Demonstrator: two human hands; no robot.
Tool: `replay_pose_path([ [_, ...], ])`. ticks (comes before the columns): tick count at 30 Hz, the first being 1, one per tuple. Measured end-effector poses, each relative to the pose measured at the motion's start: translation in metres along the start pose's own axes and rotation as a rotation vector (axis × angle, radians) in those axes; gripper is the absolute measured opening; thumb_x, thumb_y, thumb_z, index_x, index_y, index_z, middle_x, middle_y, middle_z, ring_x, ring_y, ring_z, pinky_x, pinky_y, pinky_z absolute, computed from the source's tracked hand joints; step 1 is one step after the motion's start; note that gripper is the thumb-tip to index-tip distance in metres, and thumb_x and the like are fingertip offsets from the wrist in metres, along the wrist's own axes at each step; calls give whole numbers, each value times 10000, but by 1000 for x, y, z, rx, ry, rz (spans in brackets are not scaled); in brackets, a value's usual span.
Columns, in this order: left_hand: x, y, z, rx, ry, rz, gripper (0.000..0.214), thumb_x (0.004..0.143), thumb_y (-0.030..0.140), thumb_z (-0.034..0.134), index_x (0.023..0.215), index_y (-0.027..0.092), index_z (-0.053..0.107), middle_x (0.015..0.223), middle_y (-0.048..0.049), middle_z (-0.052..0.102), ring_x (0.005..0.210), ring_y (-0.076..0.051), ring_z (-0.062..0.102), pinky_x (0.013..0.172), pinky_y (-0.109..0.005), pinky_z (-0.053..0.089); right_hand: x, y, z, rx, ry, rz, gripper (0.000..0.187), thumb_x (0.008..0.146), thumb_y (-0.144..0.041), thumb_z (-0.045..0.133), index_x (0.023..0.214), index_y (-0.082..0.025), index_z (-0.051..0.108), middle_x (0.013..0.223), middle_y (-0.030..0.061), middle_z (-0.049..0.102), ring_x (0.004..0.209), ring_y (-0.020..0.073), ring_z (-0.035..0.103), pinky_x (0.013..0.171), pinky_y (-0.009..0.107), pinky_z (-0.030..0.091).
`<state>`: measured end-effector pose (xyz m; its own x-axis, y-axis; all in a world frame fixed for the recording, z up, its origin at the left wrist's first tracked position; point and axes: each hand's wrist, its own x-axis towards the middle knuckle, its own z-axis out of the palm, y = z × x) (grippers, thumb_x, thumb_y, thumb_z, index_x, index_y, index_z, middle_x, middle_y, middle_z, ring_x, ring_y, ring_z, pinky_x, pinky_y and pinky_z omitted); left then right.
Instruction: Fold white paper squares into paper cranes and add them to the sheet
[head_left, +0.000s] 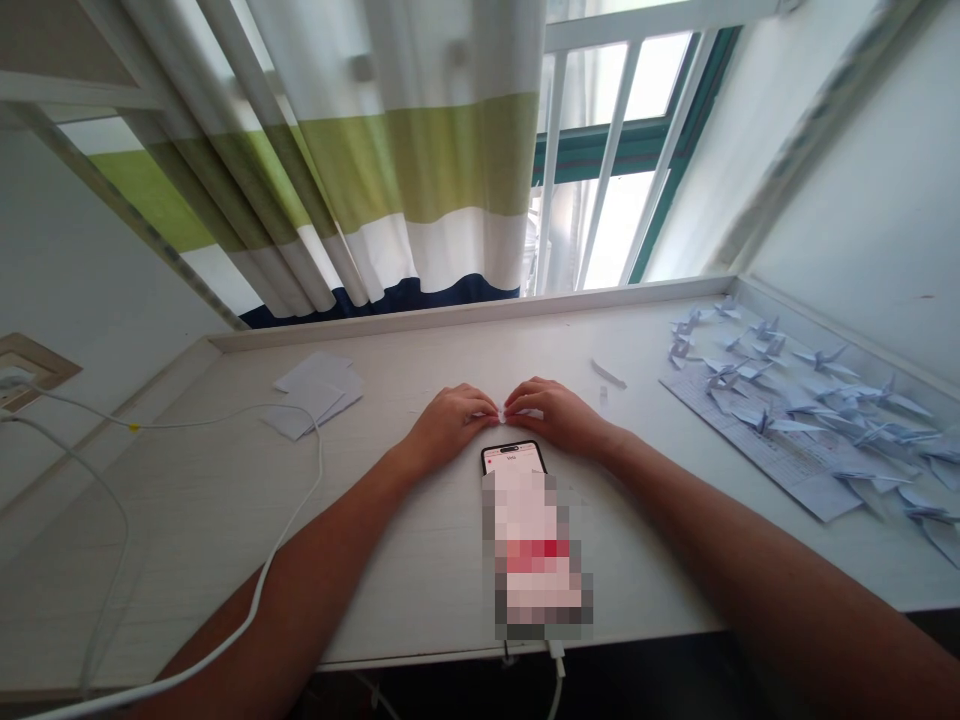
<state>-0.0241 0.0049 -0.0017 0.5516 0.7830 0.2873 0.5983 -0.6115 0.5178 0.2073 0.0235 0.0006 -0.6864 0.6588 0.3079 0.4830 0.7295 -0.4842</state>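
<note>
Between the fingertips of both hands is a small piece of white folded paper (pixel 502 414), mostly covered by the fingers. My left hand (pixel 454 418) pinches its left side, and my right hand (pixel 551 412) pinches its right side. Both hands are low over the white desk, just beyond the top end of a phone (pixel 513 456). The phone lies face up with its screen lit, most of it blurred into blocks. How far the paper has been folded cannot be made out.
Many folded paper cranes (pixel 765 420) cover the desk's right side, some on a printed sheet (pixel 814 490). White paper squares (pixel 319 390) lie at the left. A paper strip (pixel 608 373) is beyond my right hand. A white cable (pixel 319 470) loops across my left forearm; a curtain (pixel 420 150) hangs behind.
</note>
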Motion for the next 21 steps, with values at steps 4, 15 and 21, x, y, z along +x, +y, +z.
replay_pose_path([
  [4, 0, 1, 2, 10, 4, -27, 171, 962, 286, 594, 943, 233, 756, 1054, -39, 760, 1031, -224, 640, 976, -404, 446, 1, 2, 4, -4, 24, -5, 151, 952, -229, 618, 943, -214, 768, 1032, 78, 754, 968, 227, 663, 905, 383, 501],
  [15, 1, 4, 7, -83, 97, -107, 88, 893, 224, 664, 849, 236, 739, 1020, -25, 763, 1114, -232, 632, 1041, -428, 442, 1, -7, 6, 65, 81, 202, 86, 901, -223, 662, 922, -207, 743, 993, 54, 760, 926, 214, 704, 871, 348, 526],
  [21, 2, 5, 10, -285, 161, -248, 72, 815, 223, 695, 756, 217, 736, 979, -57, 774, 1090, -242, 665, 1009, -403, 486, 1, -11, 6, 162, 116, 290, 340, 879, -217, 685, 1217, -255, 689, 1038, 32, 786, 993, 221, 722, 951, 385, 521],
])
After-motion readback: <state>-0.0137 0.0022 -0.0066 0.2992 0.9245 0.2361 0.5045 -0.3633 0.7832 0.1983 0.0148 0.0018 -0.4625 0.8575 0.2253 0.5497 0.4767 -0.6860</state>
